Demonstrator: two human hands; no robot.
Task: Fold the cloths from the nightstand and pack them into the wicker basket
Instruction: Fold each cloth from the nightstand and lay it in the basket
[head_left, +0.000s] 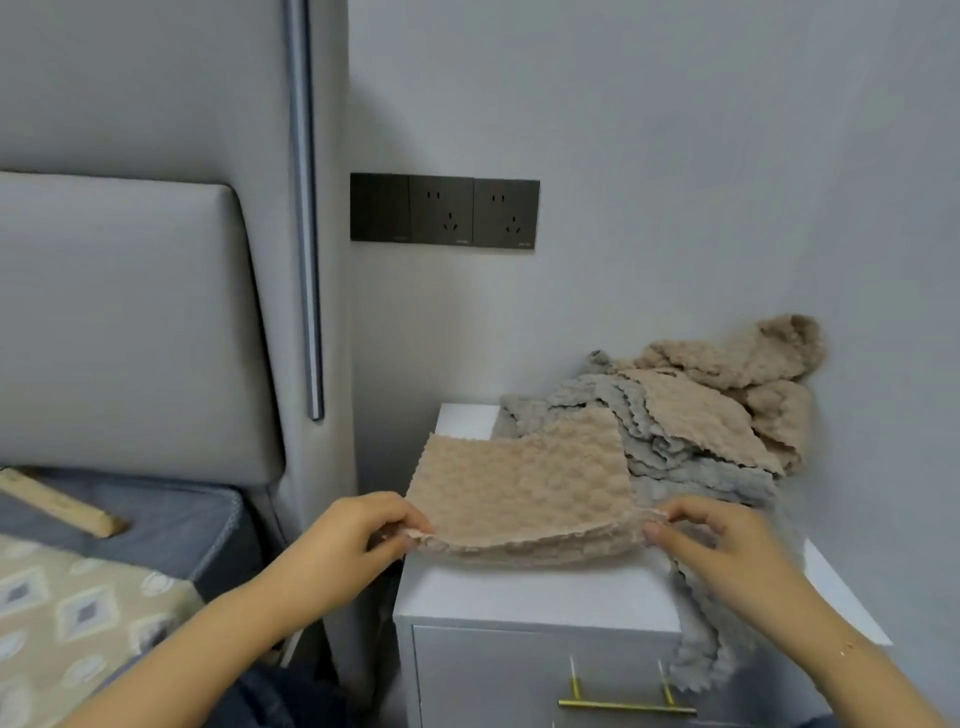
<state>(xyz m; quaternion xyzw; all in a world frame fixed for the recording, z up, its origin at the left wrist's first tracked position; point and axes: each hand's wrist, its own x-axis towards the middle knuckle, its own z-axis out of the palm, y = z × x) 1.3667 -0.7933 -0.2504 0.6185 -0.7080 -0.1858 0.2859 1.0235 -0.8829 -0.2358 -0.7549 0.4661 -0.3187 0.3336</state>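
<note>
A beige textured cloth lies folded over on the white nightstand, its near edges lifted slightly. My left hand pinches its near left corner. My right hand pinches its near right corner. Behind it sits a loose pile of grey cloths and beige cloths against the wall. One grey cloth hangs over the nightstand's front right edge. No wicker basket is in view.
The bed with a patterned cover and a grey padded headboard stands on the left. A wooden piece lies on the bed. Dark wall sockets sit above the nightstand. The drawer has a brass handle.
</note>
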